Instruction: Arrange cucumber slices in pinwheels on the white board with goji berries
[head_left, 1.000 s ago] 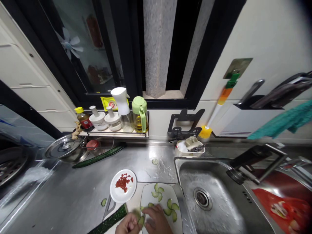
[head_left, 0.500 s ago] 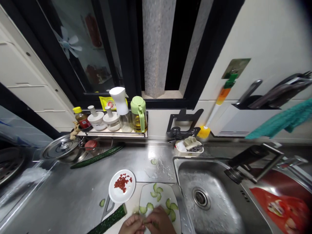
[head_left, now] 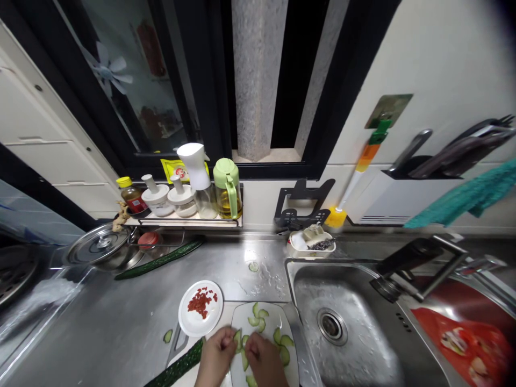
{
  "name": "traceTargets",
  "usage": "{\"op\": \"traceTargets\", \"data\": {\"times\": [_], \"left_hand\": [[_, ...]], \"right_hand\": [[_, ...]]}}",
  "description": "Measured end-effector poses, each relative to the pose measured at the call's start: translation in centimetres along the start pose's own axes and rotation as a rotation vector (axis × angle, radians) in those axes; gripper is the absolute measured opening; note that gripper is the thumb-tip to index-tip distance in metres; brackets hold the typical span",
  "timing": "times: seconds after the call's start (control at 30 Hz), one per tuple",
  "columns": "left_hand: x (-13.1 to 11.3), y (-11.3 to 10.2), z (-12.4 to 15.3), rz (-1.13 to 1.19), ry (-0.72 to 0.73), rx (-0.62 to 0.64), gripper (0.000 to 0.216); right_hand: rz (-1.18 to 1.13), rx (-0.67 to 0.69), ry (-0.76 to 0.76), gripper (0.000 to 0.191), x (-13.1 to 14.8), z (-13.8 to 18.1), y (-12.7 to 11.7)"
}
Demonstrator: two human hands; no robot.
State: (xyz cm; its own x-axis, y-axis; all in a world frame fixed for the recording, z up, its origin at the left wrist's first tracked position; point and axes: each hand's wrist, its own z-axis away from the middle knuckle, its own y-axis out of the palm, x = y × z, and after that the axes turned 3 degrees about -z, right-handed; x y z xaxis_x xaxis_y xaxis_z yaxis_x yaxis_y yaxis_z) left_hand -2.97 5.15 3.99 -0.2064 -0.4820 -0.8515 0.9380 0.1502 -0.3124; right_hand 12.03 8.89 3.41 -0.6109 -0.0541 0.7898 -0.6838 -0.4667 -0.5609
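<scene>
My left hand is at the left rim of a white plate, its fingertips pinched on a pale green cucumber slice. Over the middle of the plate my right hand is closed, fingertips together beside another cucumber slice; whatever they grip is hidden. More curved slices lie below, between the hands. Farther up the plate, several slices form a pinwheel, and a second group sits by the right rim, partly behind my right hand.
A small white plate holds red dried berries. A cut cucumber lies at the left on the cutting board; a whole cucumber lies farther back. The sink is right. Bottles and jars line a rack.
My hands were close together at the near part of the plate. They have moved apart and farther up it, the left one to the left rim. More slices show between them.
</scene>
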Motion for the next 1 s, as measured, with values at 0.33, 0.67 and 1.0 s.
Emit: {"op": "traceTargets", "data": {"times": [0.33,0.67,1.0], "left_hand": [[-0.6,0.2,-1.1,-0.386,0.085,-0.046,0.011],[-1.4,0.2,-0.7,-0.48,0.133,-0.098,0.021],[-1.8,0.5,0.1,-0.492,0.166,-0.057,0.035]], "right_hand": [[0.077,-0.04,0.044,0.018,1.2,-0.3,-0.6],[0.215,-0.002,0.107,0.023,1.7,-0.4,-0.2],[0.36,0.0,0.135,0.025,3.4,-0.1,-0.9]]}}
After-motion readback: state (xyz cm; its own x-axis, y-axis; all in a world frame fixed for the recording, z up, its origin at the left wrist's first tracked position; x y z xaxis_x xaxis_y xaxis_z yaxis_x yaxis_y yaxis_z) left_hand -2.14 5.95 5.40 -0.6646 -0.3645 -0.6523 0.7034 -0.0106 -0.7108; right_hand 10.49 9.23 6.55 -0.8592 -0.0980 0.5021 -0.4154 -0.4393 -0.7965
